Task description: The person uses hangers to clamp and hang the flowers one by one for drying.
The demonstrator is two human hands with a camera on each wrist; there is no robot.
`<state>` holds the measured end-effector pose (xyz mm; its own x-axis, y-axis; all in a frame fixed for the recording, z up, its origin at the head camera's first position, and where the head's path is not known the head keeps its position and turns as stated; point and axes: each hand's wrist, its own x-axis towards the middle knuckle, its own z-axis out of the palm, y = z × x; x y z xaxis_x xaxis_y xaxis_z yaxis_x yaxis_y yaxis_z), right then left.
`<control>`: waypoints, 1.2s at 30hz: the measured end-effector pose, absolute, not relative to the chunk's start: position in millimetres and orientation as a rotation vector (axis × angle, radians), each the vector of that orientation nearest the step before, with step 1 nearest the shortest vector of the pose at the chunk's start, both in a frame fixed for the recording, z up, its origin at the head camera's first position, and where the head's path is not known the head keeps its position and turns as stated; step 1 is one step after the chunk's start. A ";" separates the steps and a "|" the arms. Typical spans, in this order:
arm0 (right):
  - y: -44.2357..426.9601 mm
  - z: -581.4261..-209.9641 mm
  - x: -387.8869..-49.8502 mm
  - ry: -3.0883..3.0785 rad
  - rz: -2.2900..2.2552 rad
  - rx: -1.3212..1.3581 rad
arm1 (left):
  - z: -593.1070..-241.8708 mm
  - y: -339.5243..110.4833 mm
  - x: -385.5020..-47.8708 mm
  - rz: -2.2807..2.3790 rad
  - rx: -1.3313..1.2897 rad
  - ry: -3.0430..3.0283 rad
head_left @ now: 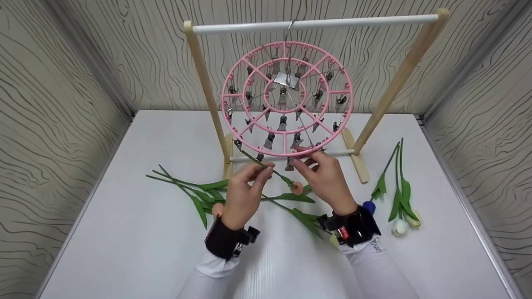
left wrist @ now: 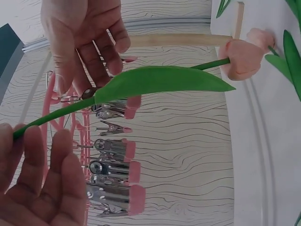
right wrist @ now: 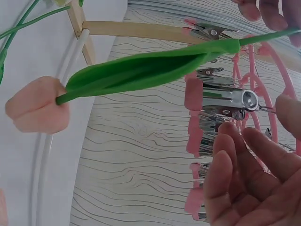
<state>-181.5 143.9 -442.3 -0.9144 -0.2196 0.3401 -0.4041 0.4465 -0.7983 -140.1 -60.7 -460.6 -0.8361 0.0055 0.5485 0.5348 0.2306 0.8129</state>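
My left hand (head_left: 245, 191) pinches the green stem of an artificial peach tulip (left wrist: 242, 59) between thumb and fingers. The tulip slants across just below the front rim of a pink round clip hanger (head_left: 284, 155), its bloom pointing toward my right forearm. By that rim, my right hand (head_left: 330, 180) has its thumb and fingers spread around a hanging metal clip (right wrist: 230, 99) with pink tips. In the right wrist view, a gap shows between the thumb and the fingers. Whether a fingertip touches the clip is hard to tell.
A wooden rack with a white bar (head_left: 357, 20) carries the hanger, which has many clips. More tulips (head_left: 199, 193) lie on the white table (head_left: 124, 249) beneath my hands. White, yellow and blue tulips (head_left: 400, 226) lie at the right.
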 end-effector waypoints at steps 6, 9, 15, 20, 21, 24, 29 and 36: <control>138.4 -439.5 -181.9 -2.557 1.481 0.578 | -452.8 -63.0 -148.2 -1.602 -0.470 -2.094; 136.6 -439.1 -180.9 -2.576 1.498 0.586 | -451.2 -62.5 -149.1 -1.591 -0.467 -2.106; 136.4 -439.8 -181.5 -2.592 1.496 0.677 | -449.6 -60.8 -151.2 -1.575 -0.502 -2.104; 137.7 -436.4 -182.1 -2.562 1.466 0.756 | -448.4 -60.4 -153.0 -1.586 -0.522 -2.103; 138.0 -435.9 -182.0 -2.567 1.464 0.761 | -448.4 -60.4 -153.1 -1.594 -0.521 -2.107; 139.1 -435.7 -181.0 -2.599 1.457 0.758 | -448.7 -60.2 -153.7 -1.618 -0.523 -2.109; 142.1 -436.1 -176.2 -2.613 1.466 0.702 | -450.2 -58.8 -153.7 -1.636 -0.519 -2.079; 147.7 -438.6 -169.9 -2.543 1.366 0.627 | -453.9 -56.7 -149.9 -1.678 -0.408 -2.006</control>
